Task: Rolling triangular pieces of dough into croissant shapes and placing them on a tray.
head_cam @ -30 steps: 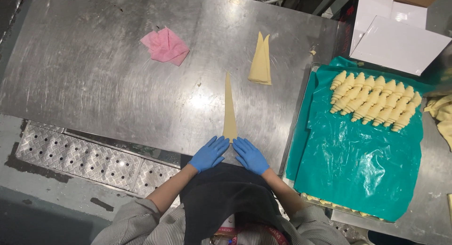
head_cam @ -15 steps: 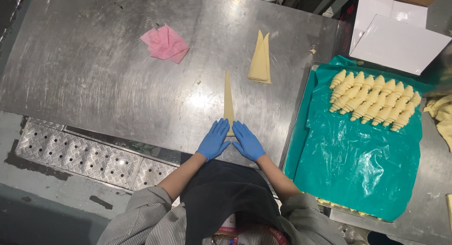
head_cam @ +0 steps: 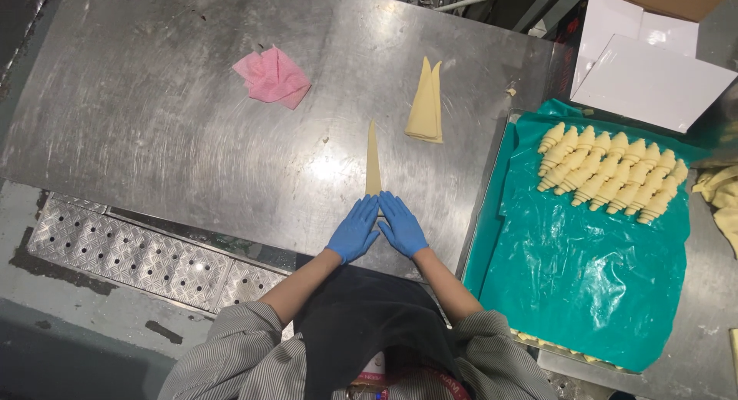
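**doughnewbie:** So what's going on at the near edge of the steel table (head_cam: 154, 123)?

**rollerpin:** Both hands are in blue gloves. The left hand (head_cam: 355, 231) and right hand (head_cam: 401, 226) lie flat with fingers stretched out, fingertips angled in toward each other, pressed down on the wide end of a long dough triangle (head_cam: 373, 161). Nothing is gripped; it's open palms on top. You can't see the base of the dough because the gloves cover it. The thin tip points straight away past the fingertips.

**doughnewbie:** Any tips for rolling it well from there?

**rollerpin:** I'd keep the pressure light and even on both sides so the roll tracks straight up the strip, and let the palms drift outward a bit. Pushing hard would probably squash the layers.

**doughnewbie:** And the other stuff?

**rollerpin:** Just beyond the tip, slightly to the right of the hands, there's a small stack of dough triangles (head_cam: 425, 104). Further off to the left there's a crumpled pink cloth (head_cam: 272, 77). Well off to the right of the right hand is a tray with a green liner (head_cam: 592, 285) holding rows of shaped croissants (head_cam: 611, 173), and beyond that a white box (head_cam: 653, 77).
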